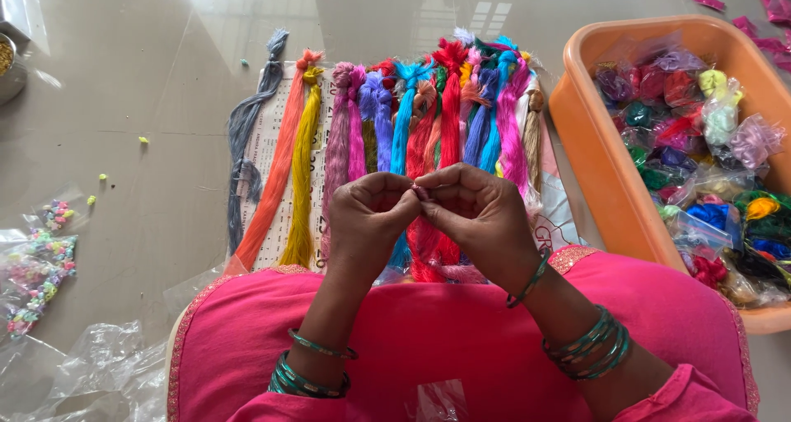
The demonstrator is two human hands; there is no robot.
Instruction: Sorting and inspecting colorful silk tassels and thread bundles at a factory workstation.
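A bright pink fabric lap (461, 339) lies nearest. Just beyond it, the left hand (368, 216) and right hand (482, 212) meet, fingertips pinched narrowly on a small pinkish thread end (421, 193). The step seems to be fine twisting, calling for a steady grip. Beyond the hands lie knotted, multicoloured silk thread hanks (412, 133); right of the right hand stands an orange plastic tub (593, 166).

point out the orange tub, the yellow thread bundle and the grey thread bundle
orange tub (587, 154): head view, on its bare left wall
yellow thread bundle (301, 175): head view, on the middle of its length
grey thread bundle (244, 129): head view, on its upper half
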